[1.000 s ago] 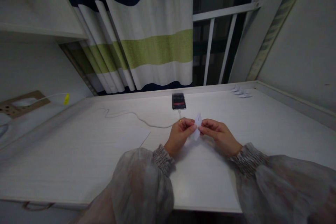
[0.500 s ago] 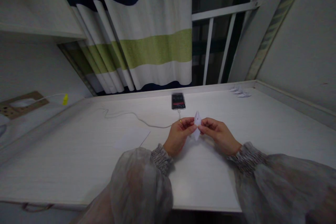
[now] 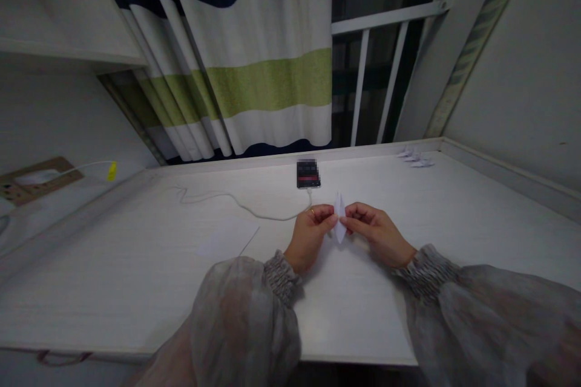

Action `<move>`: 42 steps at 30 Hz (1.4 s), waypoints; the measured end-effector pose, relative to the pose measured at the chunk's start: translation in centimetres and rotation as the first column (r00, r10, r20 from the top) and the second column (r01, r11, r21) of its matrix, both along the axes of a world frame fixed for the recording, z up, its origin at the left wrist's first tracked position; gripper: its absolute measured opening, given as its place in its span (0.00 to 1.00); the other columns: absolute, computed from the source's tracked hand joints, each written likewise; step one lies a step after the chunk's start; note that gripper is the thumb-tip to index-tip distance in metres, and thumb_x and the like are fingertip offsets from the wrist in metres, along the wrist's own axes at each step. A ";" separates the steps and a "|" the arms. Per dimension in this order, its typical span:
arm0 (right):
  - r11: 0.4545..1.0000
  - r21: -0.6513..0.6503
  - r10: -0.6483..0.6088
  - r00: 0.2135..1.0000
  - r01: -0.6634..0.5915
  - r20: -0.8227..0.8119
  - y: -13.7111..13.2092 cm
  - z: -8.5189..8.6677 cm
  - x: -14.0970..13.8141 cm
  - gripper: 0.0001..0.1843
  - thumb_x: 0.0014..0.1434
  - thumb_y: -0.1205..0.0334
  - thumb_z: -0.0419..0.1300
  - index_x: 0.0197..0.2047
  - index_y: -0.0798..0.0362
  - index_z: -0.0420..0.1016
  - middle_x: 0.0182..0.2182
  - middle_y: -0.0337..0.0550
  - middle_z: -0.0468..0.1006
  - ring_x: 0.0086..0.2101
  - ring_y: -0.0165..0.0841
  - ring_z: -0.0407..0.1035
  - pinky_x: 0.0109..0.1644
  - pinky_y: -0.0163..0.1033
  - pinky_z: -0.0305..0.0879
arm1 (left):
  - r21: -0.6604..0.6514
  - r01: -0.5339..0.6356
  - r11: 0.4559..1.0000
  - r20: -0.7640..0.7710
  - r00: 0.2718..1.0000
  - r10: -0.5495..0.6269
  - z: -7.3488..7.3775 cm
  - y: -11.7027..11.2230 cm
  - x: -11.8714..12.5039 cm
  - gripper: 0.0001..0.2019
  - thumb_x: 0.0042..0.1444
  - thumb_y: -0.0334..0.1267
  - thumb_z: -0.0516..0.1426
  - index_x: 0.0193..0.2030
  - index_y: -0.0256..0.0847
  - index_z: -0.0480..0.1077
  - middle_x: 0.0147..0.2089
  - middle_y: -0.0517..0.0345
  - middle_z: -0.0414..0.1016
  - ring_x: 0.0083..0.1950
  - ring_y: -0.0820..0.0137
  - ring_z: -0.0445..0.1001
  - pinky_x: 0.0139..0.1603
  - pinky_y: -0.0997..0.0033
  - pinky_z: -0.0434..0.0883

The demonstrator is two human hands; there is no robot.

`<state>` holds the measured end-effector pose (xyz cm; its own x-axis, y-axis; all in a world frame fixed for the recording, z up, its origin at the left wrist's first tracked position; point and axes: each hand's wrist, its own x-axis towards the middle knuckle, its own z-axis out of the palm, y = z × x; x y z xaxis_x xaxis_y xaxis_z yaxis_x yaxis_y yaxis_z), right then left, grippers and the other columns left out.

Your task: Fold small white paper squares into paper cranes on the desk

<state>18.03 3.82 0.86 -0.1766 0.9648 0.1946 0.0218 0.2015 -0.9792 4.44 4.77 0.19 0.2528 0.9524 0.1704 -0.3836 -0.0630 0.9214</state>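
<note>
Between my two hands a small folded white paper (image 3: 340, 231) stands upright above the table, narrow, with pointed tips at top and bottom. My left hand (image 3: 311, 231) pinches its left side with thumb and fingers; a ring is on one finger. On the other side my right hand (image 3: 376, 231) pinches its right edge the same way. Beyond the hands lies a phone (image 3: 308, 174) with a white cable (image 3: 247, 210) plugged into its near end. Left of my left hand, white paper sheets (image 3: 227, 238) lie flat.
Several small folded paper pieces (image 3: 415, 158) sit at the far right of the white table (image 3: 136, 278). A wall socket panel (image 3: 40, 180) with a plug is at the left. A striped curtain (image 3: 272, 84) and a white window rail (image 3: 390, 18) rise behind.
The folded paper has turned slightly and looks narrower, its top points closer together. Both hands keep their pinch and have hardly shifted.
</note>
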 end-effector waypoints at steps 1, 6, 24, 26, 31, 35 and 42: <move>1.000 -0.003 -0.006 1.000 0.006 0.000 0.0 0.0 0.0 0.14 0.44 0.52 0.61 0.25 0.54 0.65 0.18 0.32 0.63 0.21 0.25 0.58 0.26 0.33 0.53 | -0.007 -0.032 0.999 0.001 0.999 0.032 0.0 0.0 0.0 0.06 0.39 0.33 0.61 0.26 0.34 0.71 0.24 0.60 0.70 0.27 0.77 0.65 0.32 0.75 0.61; 0.999 -0.014 -0.051 0.998 0.052 0.034 -0.1 0.3 -0.1 0.16 0.42 0.50 0.61 0.24 0.55 0.66 0.17 0.33 0.64 0.21 0.25 0.57 0.26 0.33 0.52 | -0.058 -0.105 0.993 0.018 0.994 0.106 -0.2 -0.2 0.3 0.07 0.37 0.32 0.62 0.27 0.34 0.70 0.25 0.61 0.70 0.27 0.77 0.66 0.32 0.75 0.62; 0.996 0.036 -0.078 0.996 0.076 0.052 0.0 0.0 -0.4 0.16 0.42 0.50 0.61 0.24 0.55 0.66 0.19 0.34 0.64 0.22 0.25 0.56 0.25 0.33 0.52 | -0.020 -0.128 0.992 -0.080 0.989 0.126 0.3 -0.4 0.3 0.10 0.37 0.36 0.63 0.26 0.34 0.70 0.24 0.60 0.71 0.26 0.77 0.67 0.30 0.76 0.64; 0.997 0.024 -0.070 0.996 0.069 0.050 0.1 0.0 -0.4 0.17 0.42 0.49 0.62 0.23 0.55 0.66 0.18 0.34 0.64 0.21 0.25 0.56 0.25 0.33 0.52 | -0.049 -0.141 0.989 -0.066 0.988 0.138 0.2 -0.3 0.3 0.10 0.35 0.36 0.64 0.24 0.34 0.69 0.23 0.61 0.70 0.25 0.78 0.66 0.29 0.77 0.63; 0.998 -0.044 -0.044 0.999 0.045 0.028 0.1 0.1 -0.3 0.18 0.40 0.48 0.62 0.22 0.55 0.68 0.16 0.34 0.64 0.20 0.25 0.55 0.24 0.33 0.51 | -0.075 -0.125 0.989 -0.104 0.988 0.117 0.0 -0.2 0.2 0.10 0.36 0.37 0.63 0.23 0.33 0.69 0.22 0.59 0.70 0.24 0.77 0.65 0.27 0.76 0.62; 0.994 -0.094 -0.048 0.998 0.051 0.031 0.0 0.5 -0.4 0.18 0.39 0.48 0.63 0.21 0.56 0.69 0.15 0.35 0.64 0.20 0.25 0.56 0.25 0.34 0.52 | -0.096 -0.132 0.987 -0.116 0.986 0.120 -0.1 -0.1 0.4 0.10 0.36 0.37 0.63 0.23 0.33 0.69 0.21 0.60 0.70 0.23 0.78 0.65 0.26 0.77 0.61; 0.990 -0.120 -0.064 0.997 0.069 0.047 -0.1 0.7 -0.5 0.17 0.39 0.49 0.62 0.19 0.56 0.68 0.14 0.34 0.64 0.19 0.25 0.56 0.24 0.34 0.53 | -0.099 -0.094 0.991 -0.097 0.992 0.085 -0.1 -0.1 0.6 0.12 0.36 0.39 0.63 0.24 0.33 0.67 0.21 0.60 0.70 0.23 0.77 0.66 0.26 0.76 0.61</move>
